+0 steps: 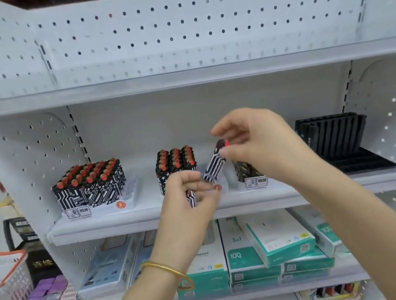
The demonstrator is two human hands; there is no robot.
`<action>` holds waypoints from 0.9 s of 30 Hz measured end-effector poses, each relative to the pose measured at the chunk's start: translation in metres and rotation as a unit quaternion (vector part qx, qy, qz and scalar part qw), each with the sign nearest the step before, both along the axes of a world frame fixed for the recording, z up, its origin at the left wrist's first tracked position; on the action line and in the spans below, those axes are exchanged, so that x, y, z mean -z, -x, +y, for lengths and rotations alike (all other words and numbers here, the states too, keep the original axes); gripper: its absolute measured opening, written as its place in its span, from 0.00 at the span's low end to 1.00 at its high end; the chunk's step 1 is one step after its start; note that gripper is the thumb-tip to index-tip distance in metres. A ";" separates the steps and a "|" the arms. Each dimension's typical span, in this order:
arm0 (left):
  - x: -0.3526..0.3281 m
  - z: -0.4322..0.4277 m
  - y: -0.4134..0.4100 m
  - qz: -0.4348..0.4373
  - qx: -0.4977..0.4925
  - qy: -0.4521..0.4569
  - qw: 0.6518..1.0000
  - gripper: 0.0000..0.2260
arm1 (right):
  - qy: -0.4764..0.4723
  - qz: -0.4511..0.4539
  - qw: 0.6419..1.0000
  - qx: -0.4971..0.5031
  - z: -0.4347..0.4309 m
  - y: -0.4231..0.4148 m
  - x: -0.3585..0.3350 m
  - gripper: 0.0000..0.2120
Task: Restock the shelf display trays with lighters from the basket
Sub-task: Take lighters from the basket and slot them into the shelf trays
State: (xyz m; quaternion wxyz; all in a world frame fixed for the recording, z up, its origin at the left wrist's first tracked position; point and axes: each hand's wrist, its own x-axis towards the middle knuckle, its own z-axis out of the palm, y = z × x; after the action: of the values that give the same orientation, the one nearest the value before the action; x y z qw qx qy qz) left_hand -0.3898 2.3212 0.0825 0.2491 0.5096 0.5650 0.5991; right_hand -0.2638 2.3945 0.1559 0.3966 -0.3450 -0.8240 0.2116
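Shelf (125, 222): white painted metal, matt. Display tray (341, 142): black plastic, smooth. Bangle (167, 268): polished gold-coloured metal; basket (12, 296): white plastic lattice.

i see a black-and-white striped lighter (213, 164) with a red cap, tilted over the middle clear tray (224, 180), pinched at its top by the right hand (256, 145). the left hand (187, 203) holds a second lighter (191, 199) upright. the left tray (131, 191) looks nearly full; the basket (16, 285) sits low left.

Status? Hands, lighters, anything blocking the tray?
Right hand pinching striped lighter by its top, tilted over middle tray. Left hand gripping second lighter. Nothing seen between striped lighter and tray.
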 end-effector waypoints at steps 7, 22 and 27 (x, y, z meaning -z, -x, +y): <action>0.009 -0.001 0.002 -0.065 0.011 0.006 0.998 0.20 | -0.152 -0.169 0.972 0.055 0.055 0.048 -0.001 0.12; 0.013 -0.010 0.015 -0.219 0.163 -0.046 0.961 0.34 | -0.082 -0.266 0.960 0.003 0.071 0.073 -0.010 0.14; 0.006 -0.013 0.016 -0.311 0.188 -0.048 0.930 0.33 | -0.073 -0.259 0.963 0.001 0.075 0.072 -0.011 0.15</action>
State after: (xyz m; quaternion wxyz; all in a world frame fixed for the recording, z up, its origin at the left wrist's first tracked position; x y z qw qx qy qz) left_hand -0.4060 2.3087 0.0764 0.4958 0.4064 0.3236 0.6960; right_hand -0.3363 2.4696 0.1665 0.1940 -0.3590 -0.9113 0.0539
